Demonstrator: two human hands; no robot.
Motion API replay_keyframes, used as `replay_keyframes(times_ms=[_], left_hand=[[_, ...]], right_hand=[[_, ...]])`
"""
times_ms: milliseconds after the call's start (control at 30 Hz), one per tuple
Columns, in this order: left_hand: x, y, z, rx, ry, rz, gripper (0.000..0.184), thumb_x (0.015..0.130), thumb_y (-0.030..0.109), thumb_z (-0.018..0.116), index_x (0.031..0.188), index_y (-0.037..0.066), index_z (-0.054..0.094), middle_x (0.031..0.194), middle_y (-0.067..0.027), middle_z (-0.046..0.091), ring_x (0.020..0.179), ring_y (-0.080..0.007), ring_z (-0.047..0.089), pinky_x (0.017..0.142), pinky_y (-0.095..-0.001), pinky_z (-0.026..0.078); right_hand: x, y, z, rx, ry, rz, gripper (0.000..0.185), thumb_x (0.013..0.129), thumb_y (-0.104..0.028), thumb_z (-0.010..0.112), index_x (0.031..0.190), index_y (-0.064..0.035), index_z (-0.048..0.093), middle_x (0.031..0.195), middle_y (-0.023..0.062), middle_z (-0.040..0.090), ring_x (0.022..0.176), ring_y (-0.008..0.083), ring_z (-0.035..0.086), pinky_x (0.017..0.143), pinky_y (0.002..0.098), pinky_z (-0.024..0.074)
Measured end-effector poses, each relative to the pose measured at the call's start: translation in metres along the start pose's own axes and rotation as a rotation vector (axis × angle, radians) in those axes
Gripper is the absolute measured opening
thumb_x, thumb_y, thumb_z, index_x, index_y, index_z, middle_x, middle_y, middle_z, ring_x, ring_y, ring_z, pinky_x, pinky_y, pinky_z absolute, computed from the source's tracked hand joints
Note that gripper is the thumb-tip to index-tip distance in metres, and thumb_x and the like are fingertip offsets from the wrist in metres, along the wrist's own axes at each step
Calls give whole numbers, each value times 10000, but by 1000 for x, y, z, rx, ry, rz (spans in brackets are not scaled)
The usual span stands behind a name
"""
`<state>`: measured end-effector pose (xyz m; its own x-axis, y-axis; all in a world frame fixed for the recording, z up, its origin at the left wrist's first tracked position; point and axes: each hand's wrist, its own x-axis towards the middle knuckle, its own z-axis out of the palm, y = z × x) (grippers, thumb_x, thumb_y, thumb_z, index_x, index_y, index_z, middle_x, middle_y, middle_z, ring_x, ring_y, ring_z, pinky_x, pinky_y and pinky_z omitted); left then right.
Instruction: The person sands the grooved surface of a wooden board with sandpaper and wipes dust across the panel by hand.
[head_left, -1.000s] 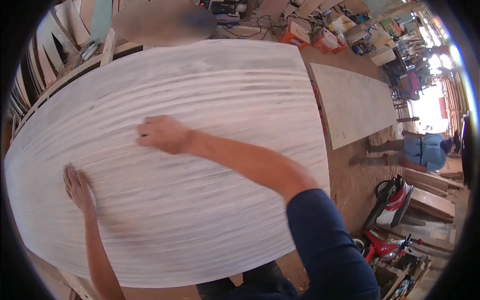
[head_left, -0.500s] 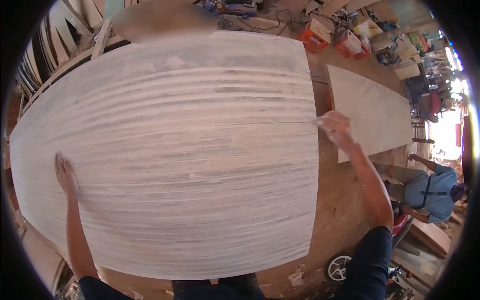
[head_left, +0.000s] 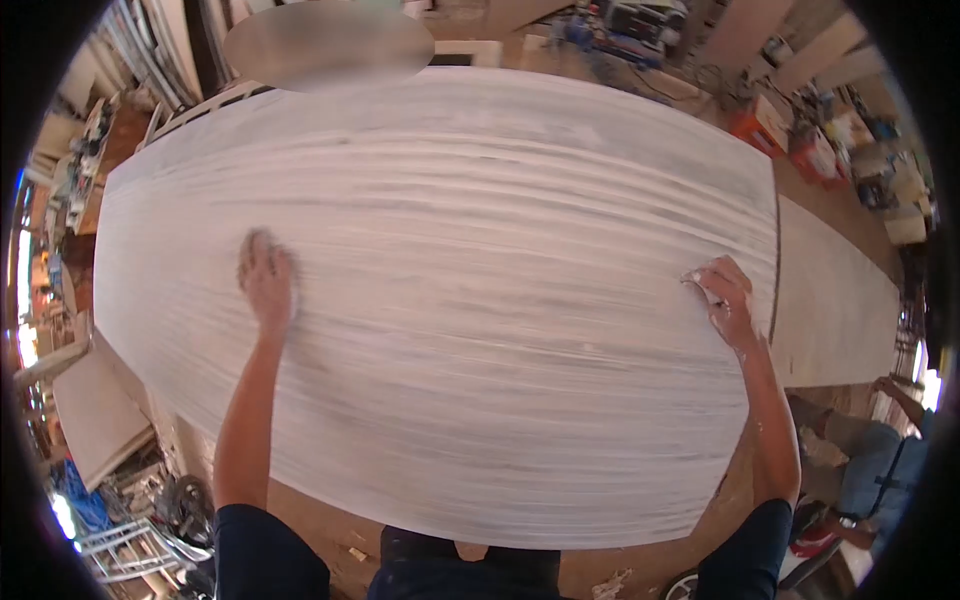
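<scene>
A large board (head_left: 450,330) streaked with whitish filler spans the middle of the view. On its left part my left hand (head_left: 267,275) lies flat, fingers apart and a little blurred, with nothing visible in it. Near the board's right edge my right hand (head_left: 728,292) is closed, its fingertips pinched over the surface. Something small and pale shows at those fingertips, too small to make out. White smears mark the fingers and wrist of the right hand.
A second pale board (head_left: 835,300) lies beyond the right edge. At the lower right stands a person in a blue shirt (head_left: 885,470). Orange boxes (head_left: 765,125) are at the upper right. A metal frame (head_left: 130,550) and another panel (head_left: 100,410) are at the lower left.
The camera view has turned, shifting the scene rightward. My right hand has come back from beyond the board's right edge to over its surface. My left hand stays on the left part.
</scene>
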<state>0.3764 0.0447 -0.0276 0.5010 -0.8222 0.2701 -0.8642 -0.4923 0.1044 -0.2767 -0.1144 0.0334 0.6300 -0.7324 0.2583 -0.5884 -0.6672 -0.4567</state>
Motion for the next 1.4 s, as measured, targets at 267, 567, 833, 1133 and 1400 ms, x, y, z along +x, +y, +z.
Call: replay_keyframes(times_ms=[267,567,833,1133,1400], left_hand=[[5,12,-17,-85,-64,-62,608,976,416,476,1476,75,427,1587,-158,305,1482,-390,199,1184,-603,101],[-25,-84,-67,-921,-95,138,622,928,297,591,1462,39,403,1530,-209,358,1453,-374,266,1162,-656,95],[25,-530,-98,-210,-46,-317,525,940,298,577,1407,79,485,1538,-181,358,1435,-381,295,1156,-652,120],[117,-734,-83,-8,-6,-530,588,1001,410,425,1494,91,395,1594,-106,301,1488,-313,216,1188,-585,108],[199,-900,-86,66,-35,-660,601,1010,461,382,1519,142,366,1610,-94,276,1498,-307,196,1200,-551,91]], right_hand=[[162,-178,144,132,-59,-54,259,731,106,716,950,-31,694,858,96,637,807,282,597,644,376,476],[326,-384,290,250,-31,3,119,820,-1,744,928,-50,729,844,73,655,742,186,641,601,330,510],[481,-549,429,170,-44,-63,127,845,-104,758,862,-1,686,798,111,644,697,238,640,608,329,493],[633,-711,585,360,56,-172,141,833,-127,756,846,-7,683,815,145,657,704,307,631,650,377,495],[773,-859,715,311,23,-271,59,785,-38,665,833,-42,699,856,164,650,858,370,619,749,462,483]])
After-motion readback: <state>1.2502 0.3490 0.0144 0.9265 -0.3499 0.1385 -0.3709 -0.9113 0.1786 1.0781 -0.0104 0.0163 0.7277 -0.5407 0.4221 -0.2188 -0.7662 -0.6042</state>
